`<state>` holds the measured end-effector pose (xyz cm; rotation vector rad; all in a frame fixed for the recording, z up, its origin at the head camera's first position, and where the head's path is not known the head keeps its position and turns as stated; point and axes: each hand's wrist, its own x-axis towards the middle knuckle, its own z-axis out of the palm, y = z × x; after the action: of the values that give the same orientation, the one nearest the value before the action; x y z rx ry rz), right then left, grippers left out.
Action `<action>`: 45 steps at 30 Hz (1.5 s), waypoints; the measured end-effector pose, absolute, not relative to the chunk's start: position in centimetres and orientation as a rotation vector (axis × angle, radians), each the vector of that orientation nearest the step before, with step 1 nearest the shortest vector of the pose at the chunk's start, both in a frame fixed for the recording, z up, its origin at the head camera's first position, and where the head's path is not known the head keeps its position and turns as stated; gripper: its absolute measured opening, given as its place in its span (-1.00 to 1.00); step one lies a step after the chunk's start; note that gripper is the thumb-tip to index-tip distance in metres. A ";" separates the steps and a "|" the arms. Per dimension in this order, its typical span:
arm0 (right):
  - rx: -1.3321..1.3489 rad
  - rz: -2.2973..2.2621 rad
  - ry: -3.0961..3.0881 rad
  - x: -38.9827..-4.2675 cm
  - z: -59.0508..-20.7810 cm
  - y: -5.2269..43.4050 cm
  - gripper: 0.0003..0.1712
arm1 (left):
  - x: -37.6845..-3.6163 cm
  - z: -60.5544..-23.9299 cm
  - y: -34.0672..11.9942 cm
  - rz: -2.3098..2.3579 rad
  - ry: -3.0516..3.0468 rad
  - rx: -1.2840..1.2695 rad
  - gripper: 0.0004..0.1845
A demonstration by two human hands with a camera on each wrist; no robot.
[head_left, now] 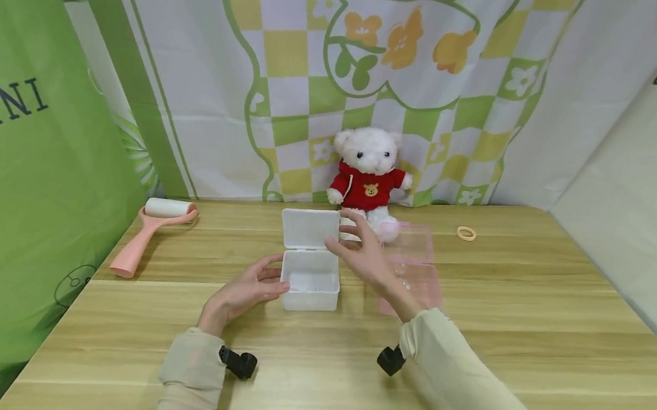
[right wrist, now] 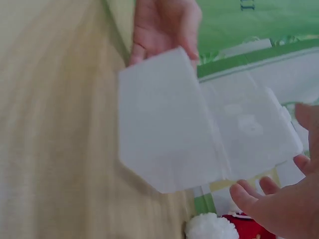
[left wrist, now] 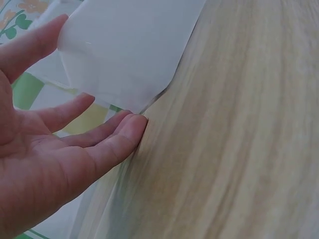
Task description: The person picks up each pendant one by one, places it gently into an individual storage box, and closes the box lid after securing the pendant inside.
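Note:
A white translucent plastic box (head_left: pixel 310 283) stands on the wooden table (head_left: pixel 529 327) with its hinged lid (head_left: pixel 310 228) swung up and back. My left hand (head_left: pixel 263 281) lies at the box's left side, its straight fingers touching the wall; the left wrist view shows those fingers (left wrist: pixel 117 134) against the box (left wrist: pixel 129 50). My right hand (head_left: pixel 357 246) hovers by the lid's right edge with its fingers spread and relaxed, holding nothing. In the right wrist view the box (right wrist: pixel 169 124), the lid (right wrist: pixel 249 129) and my right fingertips (right wrist: pixel 249 196) are close together.
A pink see-through box (head_left: pixel 419 265) lies under my right forearm. A white teddy bear in a red jumper (head_left: pixel 369 176) sits against the back cloth. A pink lint roller (head_left: pixel 147 231) lies at the far left, and a small yellow ring (head_left: pixel 467 233) at the back right.

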<state>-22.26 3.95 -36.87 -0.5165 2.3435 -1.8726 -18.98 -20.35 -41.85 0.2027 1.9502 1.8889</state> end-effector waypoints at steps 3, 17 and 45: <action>-0.541 -1.914 2.385 -20.8 -37.4 4.0 -0.39 | -19.0 -41.9 -20.4 1.868 1.962 0.227 -0.21; -0.461 -2.111 2.323 -17.4 -41.1 3.6 -0.68 | -19.2 -42.5 -20.6 1.801 2.071 0.266 -0.25; -0.302 -2.048 2.323 -16.2 -40.6 3.6 -0.71 | -19.0 -42.1 -20.6 1.959 2.033 0.305 -0.50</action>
<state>-16.16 3.56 -40.58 -0.3020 2.3230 -2.0480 -18.97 -20.65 -42.08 0.3052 2.0333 1.9590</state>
